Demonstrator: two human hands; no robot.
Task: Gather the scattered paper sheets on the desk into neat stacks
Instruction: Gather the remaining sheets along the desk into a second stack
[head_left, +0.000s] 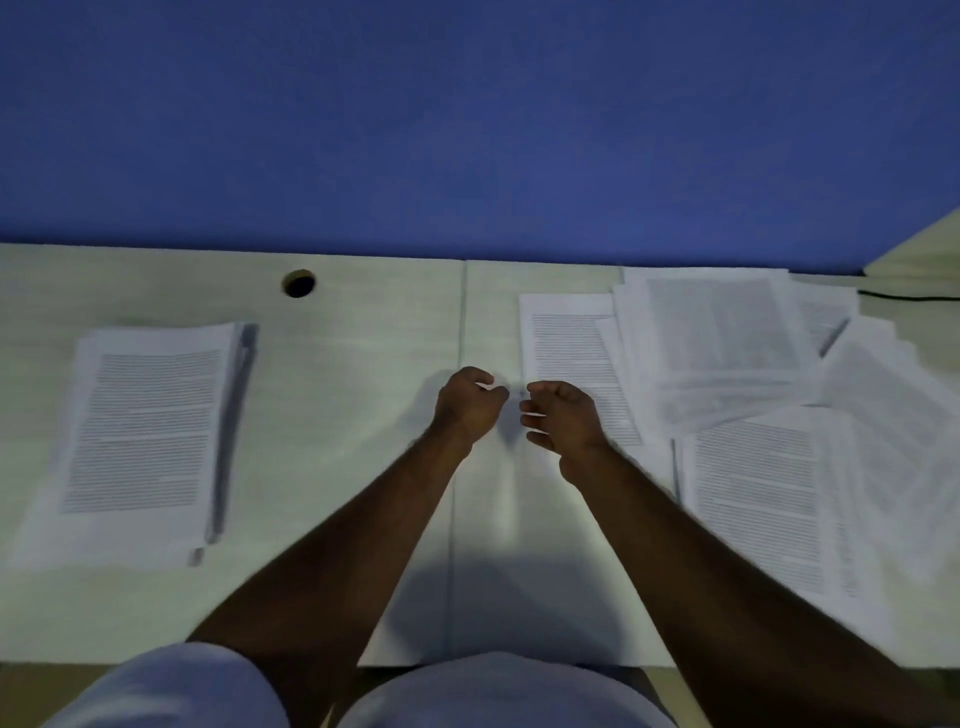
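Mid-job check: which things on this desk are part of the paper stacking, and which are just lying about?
Part of the job: neat stack; scattered sheets; left hand; right hand, both empty.

Lying about: cable hole; black cable; blue partition.

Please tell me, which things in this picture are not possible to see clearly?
- Head view: printed text on the left stack is too blurred to read.
- Scattered sheets overlap, so their number is hidden.
- The right edge cuts off the black cable.
- Curled fingers of the right hand hide whether they pinch anything.
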